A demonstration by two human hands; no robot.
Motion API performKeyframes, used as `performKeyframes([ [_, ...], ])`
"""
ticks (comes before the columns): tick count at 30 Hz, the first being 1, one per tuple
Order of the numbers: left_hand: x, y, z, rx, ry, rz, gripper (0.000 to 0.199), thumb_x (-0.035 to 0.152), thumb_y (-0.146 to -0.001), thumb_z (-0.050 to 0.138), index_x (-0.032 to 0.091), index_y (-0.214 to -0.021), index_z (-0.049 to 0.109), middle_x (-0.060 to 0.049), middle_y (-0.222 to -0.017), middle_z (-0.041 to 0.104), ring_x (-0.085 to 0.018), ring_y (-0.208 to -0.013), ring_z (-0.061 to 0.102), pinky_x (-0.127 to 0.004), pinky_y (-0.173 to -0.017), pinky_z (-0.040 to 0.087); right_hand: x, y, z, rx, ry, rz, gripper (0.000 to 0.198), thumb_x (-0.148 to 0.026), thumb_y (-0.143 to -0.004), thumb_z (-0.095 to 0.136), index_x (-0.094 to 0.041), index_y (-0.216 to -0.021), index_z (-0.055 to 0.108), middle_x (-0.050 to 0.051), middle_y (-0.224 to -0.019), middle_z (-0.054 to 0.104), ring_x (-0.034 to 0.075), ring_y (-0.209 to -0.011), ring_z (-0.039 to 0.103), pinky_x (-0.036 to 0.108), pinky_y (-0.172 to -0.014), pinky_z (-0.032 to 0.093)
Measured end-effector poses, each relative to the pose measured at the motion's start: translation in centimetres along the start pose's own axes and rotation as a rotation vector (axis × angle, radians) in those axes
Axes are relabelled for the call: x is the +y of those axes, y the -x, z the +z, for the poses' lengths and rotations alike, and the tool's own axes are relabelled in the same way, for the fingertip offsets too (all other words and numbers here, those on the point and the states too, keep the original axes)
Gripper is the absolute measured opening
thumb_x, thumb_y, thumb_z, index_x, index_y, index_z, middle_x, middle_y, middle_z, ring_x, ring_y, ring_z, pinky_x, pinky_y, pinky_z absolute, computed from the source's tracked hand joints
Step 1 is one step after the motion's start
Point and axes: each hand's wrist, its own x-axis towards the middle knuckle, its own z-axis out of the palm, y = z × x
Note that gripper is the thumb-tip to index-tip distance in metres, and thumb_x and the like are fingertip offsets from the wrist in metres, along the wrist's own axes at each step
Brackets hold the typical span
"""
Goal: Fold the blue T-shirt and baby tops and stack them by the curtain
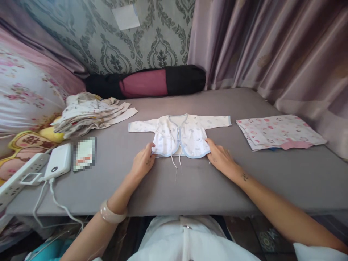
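Observation:
A small white baby jacket (190, 136) with light blue trim lies spread flat on the grey covered surface, both sleeves stretched out sideways. Its front ties hang down past the hem near the middle. My left hand (144, 159) pinches the lower left corner of the jacket, fingers closed on the cloth. At the opposite lower corner, my right hand (219, 156) grips the hem in the same way. Parts of the fingertips are hidden at both corners.
Folded pink-patterned cloth (280, 132) lies at the right. On the left are piled baby clothes (87, 112), a white power bank (58, 161), a power strip (24, 174) and a blurred card (84, 154). A black and maroon bag (146, 83) lies along the wall.

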Motion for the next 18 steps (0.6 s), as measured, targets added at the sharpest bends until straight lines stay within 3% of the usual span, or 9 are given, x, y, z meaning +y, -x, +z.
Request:
performKeyframes([
  [10,-0.7,0.1,-1.1,-0.102,-0.237,0.089,0.025,0.016,-0.09,0.037,0.02,-0.111,0.05,-0.01,-0.108,0.062,-0.026,-0.095,0.061,-0.032,-0.072,0.043,1.3,-0.4,0.3,0.013,0.066,-0.028,0.046,-0.007,-0.086,0.037,-0.013,-0.131,0.045,0.015,-0.102,0.068,0.027,-0.09,0.065,0.031,-0.068,0.037],
  [14,-2.1,0.2,-2.0,-0.155,-0.168,0.168,0.028,0.023,-0.094,0.034,0.019,-0.114,0.053,-0.01,-0.103,0.062,-0.023,-0.087,0.062,-0.032,-0.07,0.044,3.1,0.0,-0.2,-0.01,-0.089,-0.143,0.04,-0.016,-0.088,0.043,-0.019,-0.128,0.049,0.01,-0.107,0.067,0.023,-0.092,0.064,0.028,-0.069,0.039],
  [18,-2.7,0.3,-3.2,-0.087,-0.016,0.302,0.031,0.037,-0.094,0.043,0.02,-0.115,0.056,-0.009,-0.099,0.06,-0.021,-0.083,0.061,-0.032,-0.074,0.046,4.1,1.0,-2.6,-0.078,-0.161,-0.164,0.031,-0.029,-0.086,0.053,-0.025,-0.117,0.057,0.001,-0.088,0.068,0.019,-0.081,0.062,0.025,-0.061,0.036],
])
